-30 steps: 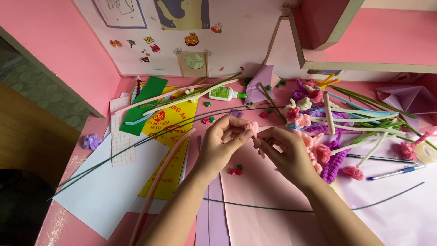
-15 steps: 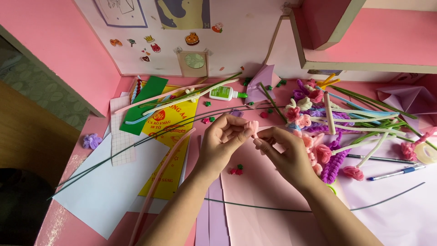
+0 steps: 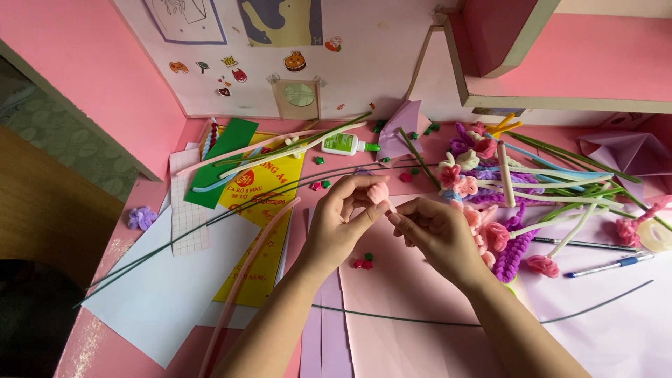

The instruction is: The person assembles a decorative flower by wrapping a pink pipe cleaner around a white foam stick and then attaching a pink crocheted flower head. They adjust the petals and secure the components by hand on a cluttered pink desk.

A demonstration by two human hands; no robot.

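Over the middle of the pink desk, my left hand pinches a small pink pipe-cleaner flower bud between thumb and fingers. My right hand meets it from the right, its fingertips closed on the thin pink end sticking out of the bud. Beneath the hands lies a sheet of pale pink paper. A long green wire runs across that sheet, below my wrists. A tiny red and green bead cluster sits just under my left hand.
A pile of finished pipe-cleaner flowers and green stems lies at right, with a blue pen and a tape roll. A glue bottle, a yellow packet, white paper and long green wires lie at left.
Both hands stay almost in place over the pink paper. The fingers have shifted slightly around the pink bud.
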